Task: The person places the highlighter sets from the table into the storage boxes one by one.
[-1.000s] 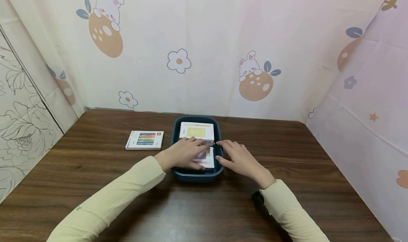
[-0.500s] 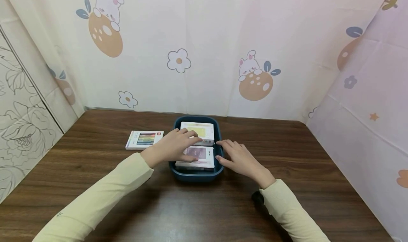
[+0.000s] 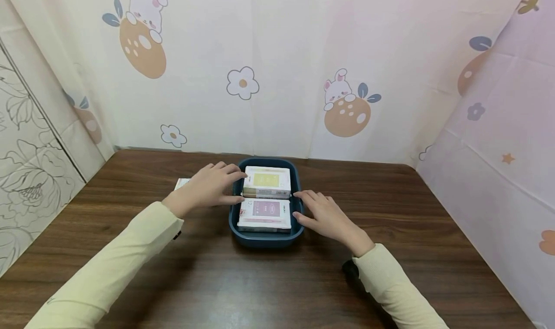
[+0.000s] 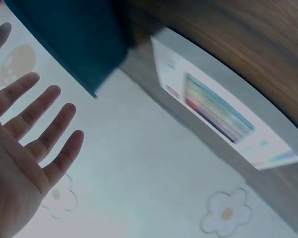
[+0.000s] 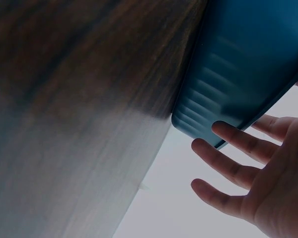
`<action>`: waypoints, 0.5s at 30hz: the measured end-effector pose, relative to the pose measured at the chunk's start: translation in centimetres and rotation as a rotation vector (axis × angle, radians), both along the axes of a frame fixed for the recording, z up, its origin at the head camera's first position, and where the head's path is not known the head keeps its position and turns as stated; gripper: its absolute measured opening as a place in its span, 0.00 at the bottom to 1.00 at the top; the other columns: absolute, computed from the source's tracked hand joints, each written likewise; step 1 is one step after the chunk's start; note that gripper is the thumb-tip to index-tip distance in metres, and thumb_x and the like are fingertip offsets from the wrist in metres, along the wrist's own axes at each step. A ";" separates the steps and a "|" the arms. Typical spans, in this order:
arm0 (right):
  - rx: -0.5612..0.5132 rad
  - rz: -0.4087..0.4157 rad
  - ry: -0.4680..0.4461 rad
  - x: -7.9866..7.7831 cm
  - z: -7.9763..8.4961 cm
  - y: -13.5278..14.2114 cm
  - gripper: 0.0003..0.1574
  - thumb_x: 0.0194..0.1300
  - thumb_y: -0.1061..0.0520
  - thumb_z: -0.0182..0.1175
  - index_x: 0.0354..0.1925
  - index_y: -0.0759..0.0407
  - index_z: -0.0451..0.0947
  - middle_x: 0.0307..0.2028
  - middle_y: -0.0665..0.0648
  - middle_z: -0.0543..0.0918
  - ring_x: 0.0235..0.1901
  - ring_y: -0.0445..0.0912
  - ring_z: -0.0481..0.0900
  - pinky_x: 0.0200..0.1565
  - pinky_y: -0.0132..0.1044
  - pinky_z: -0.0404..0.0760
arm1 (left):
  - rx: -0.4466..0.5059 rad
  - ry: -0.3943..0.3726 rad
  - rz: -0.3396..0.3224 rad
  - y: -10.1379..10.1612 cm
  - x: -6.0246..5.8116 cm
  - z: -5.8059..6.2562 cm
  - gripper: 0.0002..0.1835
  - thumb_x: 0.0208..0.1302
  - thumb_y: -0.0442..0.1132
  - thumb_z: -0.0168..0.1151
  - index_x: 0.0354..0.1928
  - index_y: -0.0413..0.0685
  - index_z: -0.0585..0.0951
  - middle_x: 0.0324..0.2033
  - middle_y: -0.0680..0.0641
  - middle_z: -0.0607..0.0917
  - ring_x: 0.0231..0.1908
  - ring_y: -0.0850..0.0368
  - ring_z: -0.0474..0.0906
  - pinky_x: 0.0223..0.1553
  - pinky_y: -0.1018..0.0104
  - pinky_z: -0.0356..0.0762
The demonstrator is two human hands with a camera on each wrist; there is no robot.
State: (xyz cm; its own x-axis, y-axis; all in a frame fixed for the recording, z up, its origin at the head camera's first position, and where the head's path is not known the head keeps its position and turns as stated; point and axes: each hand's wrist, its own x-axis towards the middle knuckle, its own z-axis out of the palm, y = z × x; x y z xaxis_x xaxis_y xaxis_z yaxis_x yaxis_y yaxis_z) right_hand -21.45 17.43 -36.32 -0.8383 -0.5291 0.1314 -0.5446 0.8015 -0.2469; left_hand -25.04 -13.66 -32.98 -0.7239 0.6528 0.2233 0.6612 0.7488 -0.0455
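A dark blue plastic bin [image 3: 265, 242] holds two white boxes lying one behind the other. The rear box [image 3: 267, 178] carries a yellow label; the front box [image 3: 265, 213] has a purple one. My left hand [image 3: 207, 187] hovers by the bin's left rim with loosely spread fingers, holding nothing. Beneath it, a flat white box with a coloured-stick picture [image 4: 218, 106] lies on the table, mostly hidden in the head view. My right hand [image 3: 327, 217] rests at the bin's right rim, its thumb and fingertips at the edge, fingers relaxed.
The brown wooden table [image 3: 390, 281] reaches back to a patterned curtain [image 3: 286, 78]. More curtain hangs on the right, and a panel with flower line drawings [image 3: 30, 175] stands at the left. A dark strap sits beneath the right cuff.
My left hand has moved left, off the boxes in the bin and over the flat white box, uncovering the purple label. The right hand has stayed at the rim.
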 end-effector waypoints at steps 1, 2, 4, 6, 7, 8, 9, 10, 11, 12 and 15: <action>0.000 0.000 -0.002 0.0 0.0 0.0 0.35 0.64 0.39 0.50 0.63 0.53 0.63 0.60 0.57 0.70 0.56 0.53 0.70 0.56 0.57 0.66 | 0.008 -0.003 0.008 -0.4 -0.1 0.0 0.31 0.55 0.63 0.56 0.56 0.54 0.74 0.52 0.48 0.77 0.48 0.50 0.74 0.45 0.54 0.74; 0.000 0.000 -0.004 0.0 0.0 0.0 0.35 0.64 0.39 0.50 0.63 0.54 0.63 0.60 0.57 0.69 0.57 0.53 0.69 0.56 0.57 0.65 | 0.017 -0.008 0.017 -0.8 -0.2 -0.1 0.31 0.55 0.63 0.56 0.56 0.54 0.74 0.52 0.48 0.77 0.48 0.50 0.73 0.46 0.52 0.74; 0.001 -0.001 -0.007 0.0 0.0 0.0 0.35 0.64 0.39 0.50 0.63 0.54 0.63 0.60 0.57 0.69 0.57 0.53 0.69 0.56 0.58 0.65 | 0.028 -0.017 0.039 -1.5 -0.3 -0.2 0.30 0.55 0.63 0.56 0.56 0.54 0.75 0.51 0.48 0.77 0.49 0.49 0.73 0.47 0.51 0.73; 0.001 -0.002 -0.008 0.0 0.0 0.1 0.35 0.64 0.39 0.50 0.63 0.54 0.63 0.60 0.57 0.69 0.57 0.53 0.69 0.56 0.58 0.65 | 0.032 -0.033 0.067 -2.1 -0.5 -0.4 0.30 0.55 0.63 0.56 0.56 0.55 0.75 0.52 0.49 0.77 0.50 0.49 0.73 0.49 0.49 0.72; 0.000 -0.001 -0.009 0.0 0.0 0.1 0.35 0.64 0.39 0.50 0.63 0.54 0.63 0.60 0.57 0.69 0.57 0.53 0.69 0.56 0.57 0.65 | 0.035 -0.045 0.081 -2.4 -0.5 -0.5 0.30 0.56 0.63 0.56 0.56 0.56 0.75 0.52 0.49 0.77 0.50 0.49 0.73 0.49 0.49 0.72; 0.000 0.000 -0.007 0.0 0.0 0.1 0.35 0.64 0.39 0.50 0.63 0.54 0.63 0.60 0.57 0.69 0.57 0.53 0.69 0.56 0.57 0.65 | 0.033 -0.057 0.094 -2.7 -0.6 -0.6 0.30 0.56 0.63 0.56 0.56 0.56 0.74 0.53 0.48 0.77 0.51 0.48 0.72 0.50 0.48 0.71; -0.001 0.002 -0.007 0.0 0.0 0.1 0.35 0.64 0.39 0.50 0.63 0.54 0.63 0.60 0.57 0.69 0.57 0.53 0.69 0.56 0.57 0.65 | 0.031 -0.068 0.107 -3.0 -0.7 -0.7 0.30 0.56 0.63 0.55 0.56 0.56 0.74 0.53 0.48 0.76 0.51 0.48 0.72 0.50 0.48 0.71; -0.002 0.003 -0.006 0.0 0.0 0.1 0.35 0.64 0.39 0.50 0.63 0.54 0.63 0.60 0.57 0.69 0.57 0.53 0.69 0.56 0.57 0.66 | 0.031 -0.081 0.118 -3.2 -0.8 -0.8 0.30 0.56 0.63 0.55 0.57 0.56 0.74 0.53 0.48 0.76 0.51 0.48 0.72 0.51 0.47 0.70; -0.003 0.003 -0.006 0.0 0.0 0.1 0.35 0.64 0.39 0.50 0.63 0.54 0.63 0.60 0.57 0.70 0.57 0.53 0.69 0.56 0.57 0.66 | 0.030 -0.092 0.129 -3.4 -0.9 -0.9 0.30 0.56 0.63 0.55 0.57 0.56 0.74 0.54 0.48 0.76 0.52 0.47 0.71 0.51 0.46 0.70; -0.003 0.004 -0.004 0.0 0.0 0.1 0.35 0.64 0.39 0.50 0.63 0.54 0.63 0.60 0.57 0.70 0.56 0.53 0.69 0.56 0.57 0.66 | 0.028 -0.097 0.134 -3.7 -1.0 -1.1 0.30 0.56 0.63 0.55 0.57 0.56 0.74 0.54 0.47 0.76 0.52 0.47 0.71 0.51 0.46 0.69; -0.004 0.003 -0.003 0.0 0.0 0.1 0.35 0.64 0.38 0.50 0.63 0.54 0.63 0.60 0.57 0.70 0.56 0.54 0.70 0.55 0.57 0.66 | 0.022 -0.101 0.152 -4.2 -1.2 -1.5 0.30 0.56 0.62 0.56 0.56 0.55 0.74 0.53 0.47 0.76 0.51 0.47 0.72 0.50 0.46 0.70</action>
